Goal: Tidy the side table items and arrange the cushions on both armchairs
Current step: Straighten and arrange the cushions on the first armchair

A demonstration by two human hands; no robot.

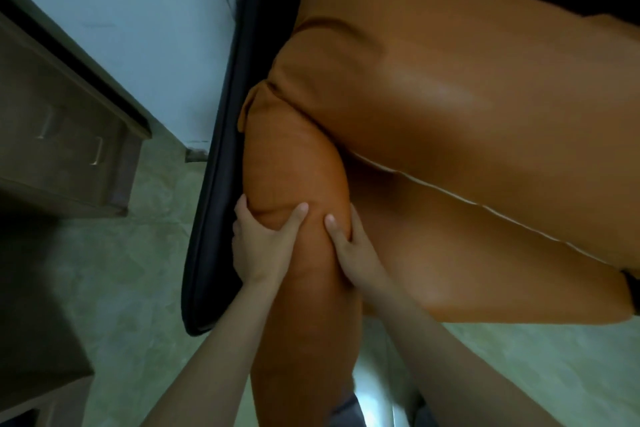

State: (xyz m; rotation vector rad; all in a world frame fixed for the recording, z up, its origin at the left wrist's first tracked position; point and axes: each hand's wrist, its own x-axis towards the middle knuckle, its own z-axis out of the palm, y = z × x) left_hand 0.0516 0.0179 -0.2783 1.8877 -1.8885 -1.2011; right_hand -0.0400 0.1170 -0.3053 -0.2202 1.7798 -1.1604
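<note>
Orange cushion [298,163] is stood up on its edge, gripped by the left hand [263,243] and right hand [353,246], just inside the armchair's black armrest [221,184]. Its top corner touches the big orange back cushion [450,90]. That one sits over the matching seat cushion [485,260], with pale piping between them.

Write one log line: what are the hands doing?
left hand grips narrow cushion | right hand grips it too | place: armchair

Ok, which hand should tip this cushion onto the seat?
Probably left: the left hand grips the cushion on its armrest side, free to push toward the seat; the right hand grips the other side, in its path.
</note>
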